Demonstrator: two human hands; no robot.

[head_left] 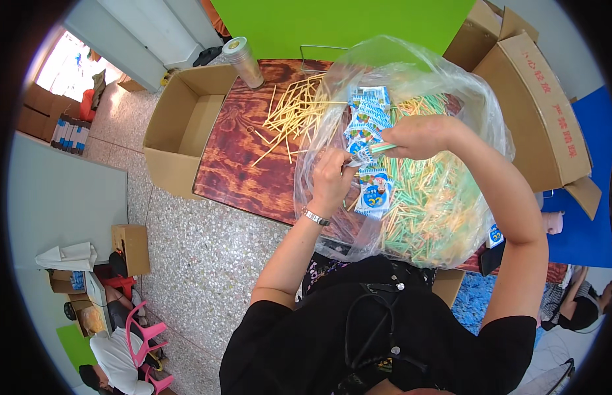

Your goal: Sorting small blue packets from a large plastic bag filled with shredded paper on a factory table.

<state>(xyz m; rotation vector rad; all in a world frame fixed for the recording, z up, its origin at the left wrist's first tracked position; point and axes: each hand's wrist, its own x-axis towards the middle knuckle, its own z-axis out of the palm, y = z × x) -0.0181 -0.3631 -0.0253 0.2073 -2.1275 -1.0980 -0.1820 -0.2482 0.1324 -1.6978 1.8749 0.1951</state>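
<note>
My left hand (331, 179), with a watch on its wrist, pinches a small blue-and-white packet (362, 157) by its edge. Between the fingers of my right hand (421, 136) are a few thin pale green and orange sticks (383, 147). Their ends meet the packet's mouth; how far in they reach is hidden. Both hands are over a large clear plastic bag (385, 56), spread open and filled with loose green and orange sticks (424, 214). More blue-and-white packets (368, 118) lie in an overlapping row beyond my hands, and another packet (374, 194) lies just nearer to me.
Pale yellow sticks (296, 108) are heaped on the red-brown wooden table (230, 148), left of the bag. A lidded canister (242, 60) stands at its far left corner. Cardboard boxes flank the table, a left box (171, 125) and a right box (539, 105). Other people sit farther off.
</note>
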